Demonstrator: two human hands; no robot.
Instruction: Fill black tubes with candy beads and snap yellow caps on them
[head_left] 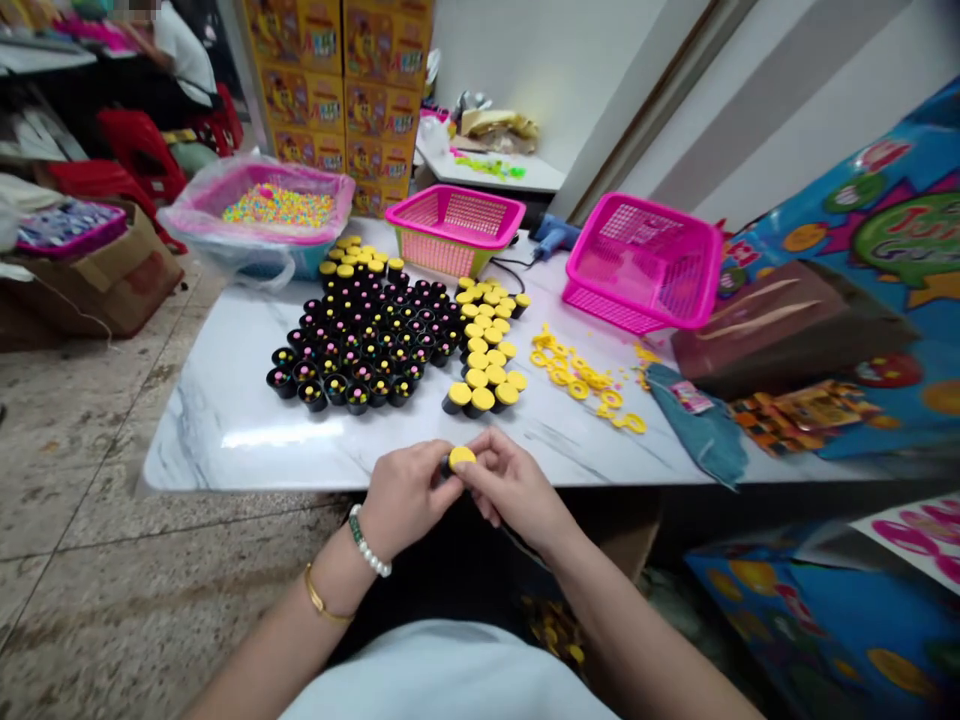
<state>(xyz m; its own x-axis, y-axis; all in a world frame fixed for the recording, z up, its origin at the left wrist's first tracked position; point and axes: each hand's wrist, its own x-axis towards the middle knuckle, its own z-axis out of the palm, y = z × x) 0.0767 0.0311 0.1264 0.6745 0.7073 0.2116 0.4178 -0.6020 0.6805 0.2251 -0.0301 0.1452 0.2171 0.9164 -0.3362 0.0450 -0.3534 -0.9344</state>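
Just above the table's front edge, my left hand [409,490] grips a small black cup with a yellow lid [463,456]. My right hand [510,480] pinches the same cup from the other side, fingers closed at the lid. Beyond the hands stand many open black cups [360,350] with pink, yellow and blue beads showing inside. To their right is a group of cups topped with yellow lids [487,360], and more lidded cups [360,258] stand behind. Loose yellow ring pieces [577,375] lie to the right on the marble-patterned table [247,440].
A plastic-lined basin of colourful beads [277,208] is at the back left. Two pink baskets [457,220] [645,260] stand along the back, a blue tool [555,238] between them. A blue cloth [697,425] and orange packets [802,415] lie right. A person [180,60] sits far left.
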